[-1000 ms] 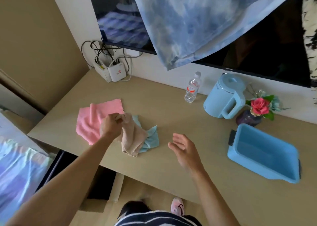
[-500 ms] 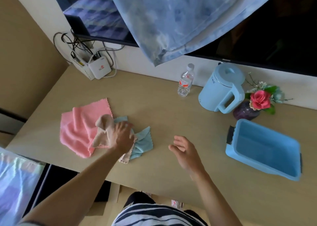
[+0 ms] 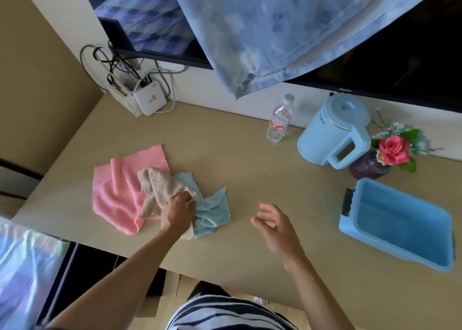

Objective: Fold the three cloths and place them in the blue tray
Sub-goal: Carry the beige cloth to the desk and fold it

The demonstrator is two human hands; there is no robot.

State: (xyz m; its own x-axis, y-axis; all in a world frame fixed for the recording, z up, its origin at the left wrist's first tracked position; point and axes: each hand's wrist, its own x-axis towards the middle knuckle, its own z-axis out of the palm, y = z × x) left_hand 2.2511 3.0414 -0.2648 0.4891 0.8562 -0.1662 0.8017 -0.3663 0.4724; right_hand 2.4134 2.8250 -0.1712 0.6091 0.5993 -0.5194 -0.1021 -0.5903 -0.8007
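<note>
Three cloths lie bunched together on the left half of the desk. The pink cloth [image 3: 117,192] is spread at the left, with the beige cloth [image 3: 157,184] crumpled over its right edge. A light blue cloth [image 3: 212,209] lies rumpled to the right, partly under the beige one. My left hand [image 3: 177,213] is closed on the beige cloth near its lower right part. My right hand [image 3: 275,225] hovers open over bare desk to the right of the cloths, holding nothing. The blue tray [image 3: 375,248] sits empty at the right side of the desk.
Along the back wall stand a water bottle [image 3: 278,122], a light blue kettle [image 3: 335,129] and a dark vase with a pink rose [image 3: 392,152]. A white router [image 3: 150,99] with cables sits at the back left. A blue-white cloth hangs over the screen above.
My left hand has moved from the beige cloth's upper left end down to its lower right part, still gripping it. My right hand has stayed open to the right.
</note>
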